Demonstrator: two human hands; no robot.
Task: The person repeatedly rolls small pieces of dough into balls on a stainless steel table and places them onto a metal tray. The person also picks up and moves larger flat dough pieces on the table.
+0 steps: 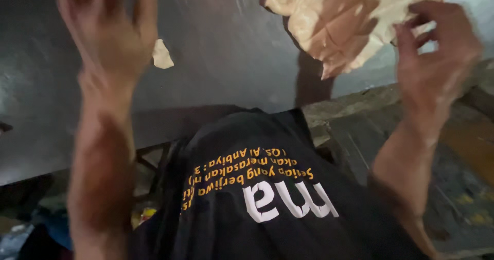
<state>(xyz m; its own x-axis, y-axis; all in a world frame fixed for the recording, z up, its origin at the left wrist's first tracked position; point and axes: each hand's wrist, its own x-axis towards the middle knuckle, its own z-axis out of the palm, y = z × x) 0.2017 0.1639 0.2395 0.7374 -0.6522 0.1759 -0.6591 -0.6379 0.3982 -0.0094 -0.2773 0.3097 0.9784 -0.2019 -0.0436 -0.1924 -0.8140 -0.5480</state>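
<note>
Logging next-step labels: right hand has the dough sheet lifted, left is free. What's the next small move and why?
Probably bring the left hand across to catch the sheet's loose edge. The right hand pinches the thin pale dough sheet at one side only, so it hangs crumpled above the dark metal table. The left hand is open and holds nothing; a small dough scrap lies beside it.

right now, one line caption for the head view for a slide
Right hand grips a thin pale sheet above a dark metal table; left hand raised, open.
</note>
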